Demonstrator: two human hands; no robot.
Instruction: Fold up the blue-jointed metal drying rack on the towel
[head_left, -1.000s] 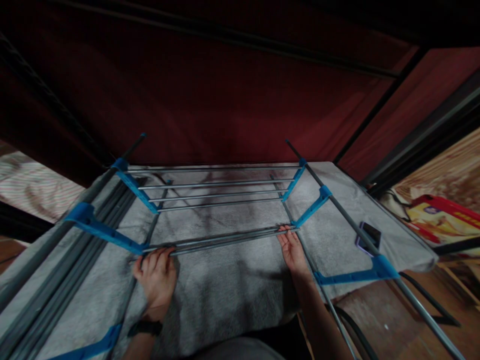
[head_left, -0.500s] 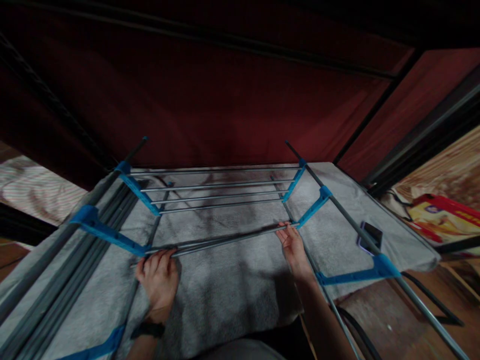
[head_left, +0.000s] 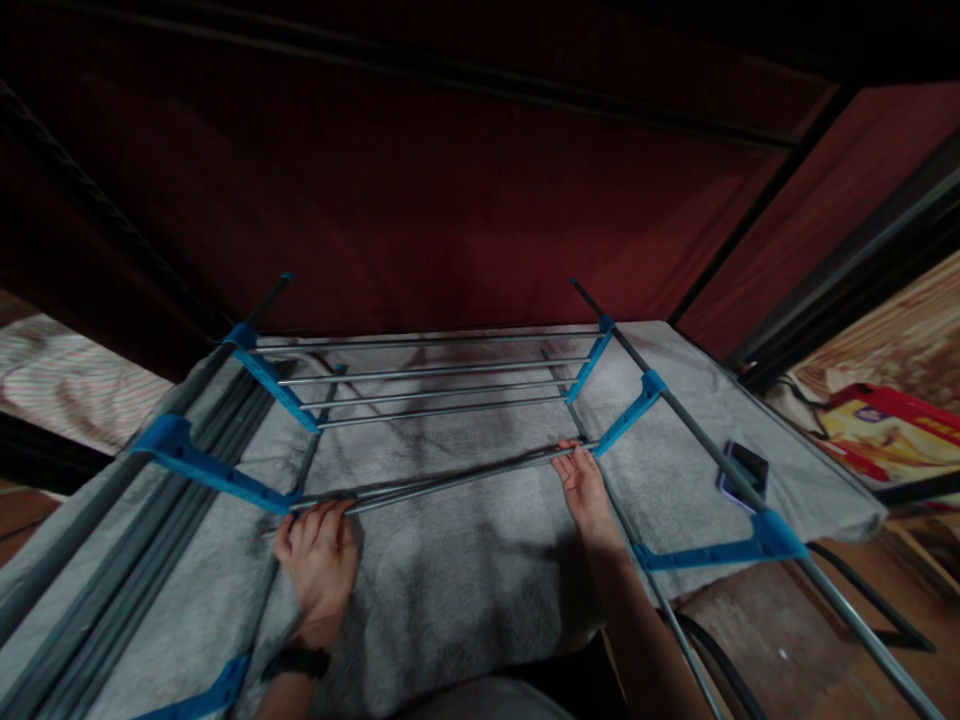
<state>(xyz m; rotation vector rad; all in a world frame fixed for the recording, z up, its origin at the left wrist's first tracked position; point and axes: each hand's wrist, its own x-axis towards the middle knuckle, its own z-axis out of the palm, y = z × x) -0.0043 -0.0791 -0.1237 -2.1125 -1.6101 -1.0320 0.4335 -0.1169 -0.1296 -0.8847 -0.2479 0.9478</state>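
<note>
A rack of grey metal tubes joined by blue plastic brackets stands before me. Between its left middle bracket (head_left: 217, 474) and right middle bracket (head_left: 630, 412) run thin metal rods (head_left: 450, 479), lying close together. My left hand (head_left: 321, 560) is closed over the rods' left end, beside the bracket. At the other end, my right hand (head_left: 581, 490) pinches the rods from below, close to the right bracket. How the rod tips sit in the brackets is hidden by my fingers. Several crossbars (head_left: 442, 402) span the far pair of brackets.
Loose grey tubes (head_left: 142, 540) lie along the left on a grey cloth (head_left: 465, 590). A phone (head_left: 744, 472) rests on the cloth under the right tube. Dark red fabric panels (head_left: 450, 220) rise behind. At right is a red and yellow package (head_left: 892, 435).
Both hands keep their hold on the rods, with hardly any movement. The view has shifted very slightly.
</note>
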